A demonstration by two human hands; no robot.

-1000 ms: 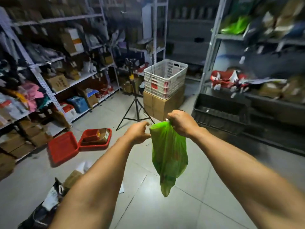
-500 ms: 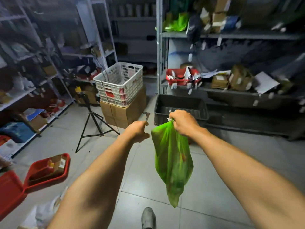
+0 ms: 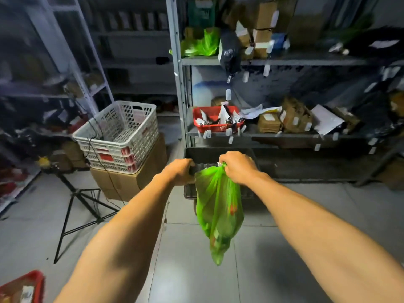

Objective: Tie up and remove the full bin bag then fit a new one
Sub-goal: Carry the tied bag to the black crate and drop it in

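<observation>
A full green bin bag (image 3: 218,206) hangs in the air at the middle of the head view, its neck gathered at the top. My right hand (image 3: 238,167) is shut on that neck and carries the bag's weight. My left hand (image 3: 179,171) is a closed fist just left of the bag's top, and I see nothing in it. Behind both hands a black plastic crate (image 3: 218,154) sits on the floor under the shelving. More green bags (image 3: 201,44) lie on an upper shelf. No bin is in view.
A white basket (image 3: 122,132) sits on a cardboard box (image 3: 131,180) at the left, with a black tripod (image 3: 83,204) in front of it. Metal shelving (image 3: 284,61) packed with parcels stands ahead. A red tray (image 3: 21,285) lies at the bottom left on the tiled floor.
The view has swung to the right, so the shelving and black crate now lie straight ahead. The bag still hangs from my right hand; my left fist has come off the bag's top.
</observation>
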